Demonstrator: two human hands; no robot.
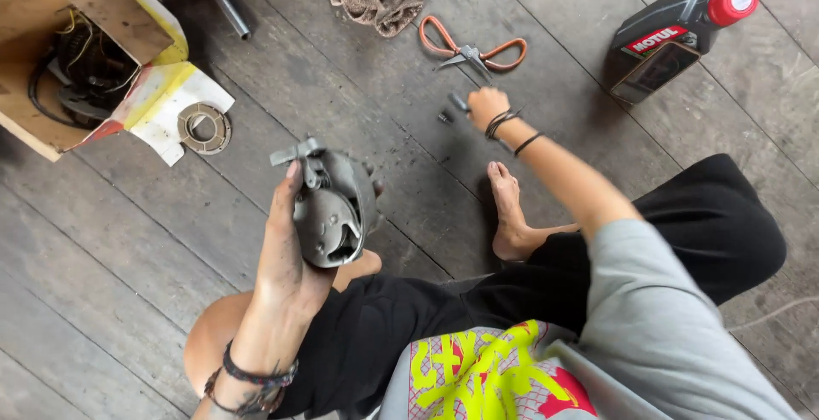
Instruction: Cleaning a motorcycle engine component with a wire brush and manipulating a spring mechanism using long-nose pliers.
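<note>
Your left hand [286, 245] grips the round grey metal engine part [335, 207] raised over your knee, while your right hand [486, 106] reaches to twelve o'clock and closes on a small dark tool [459, 101] on the plank floor [171, 241], just below the orange-handled scissors [472, 49].

Grey short-sleeved top worn, front printed with a neon-yellow graphic, a red patch and a fine pink grid. Black trousers, cut loose. Feet bare. Left hand [286, 258]: dark smudges seen on fingers and back, wrist wrapped in dark braided and beaded bracelets. Right hand [486, 106]: several thin dark bands stacked at the wrist, one more set slightly higher on the forearm.
</note>
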